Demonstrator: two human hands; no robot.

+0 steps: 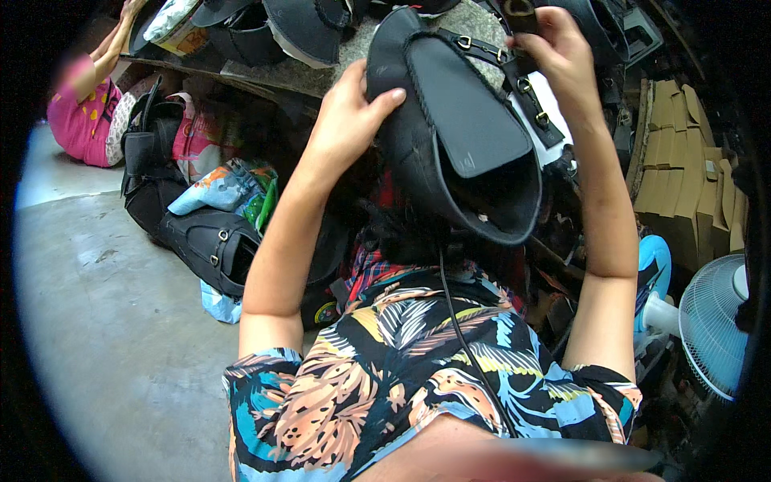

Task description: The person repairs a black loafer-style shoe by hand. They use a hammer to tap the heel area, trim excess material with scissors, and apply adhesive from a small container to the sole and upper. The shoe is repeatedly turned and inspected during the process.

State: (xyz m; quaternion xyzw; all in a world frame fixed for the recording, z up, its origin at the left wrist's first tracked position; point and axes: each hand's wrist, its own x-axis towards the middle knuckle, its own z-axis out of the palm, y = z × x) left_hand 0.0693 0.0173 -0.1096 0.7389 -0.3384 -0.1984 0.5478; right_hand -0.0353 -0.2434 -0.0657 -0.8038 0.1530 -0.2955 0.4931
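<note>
No words or numbers can be read. Small pale marks point(469, 163) sit near the lower edge of the flap point(462, 104) on the black bag point(405, 157), too faint to make out. The bucket point(178, 38) near the left end of the tabletop point(359, 50) carries coloured printing too small and blurred to read.

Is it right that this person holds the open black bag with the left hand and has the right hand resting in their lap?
Not quite: the right hand isn't in the lap. The head view shows it raised, gripping a dark piece. The left hand does hold the open black bag.
</note>
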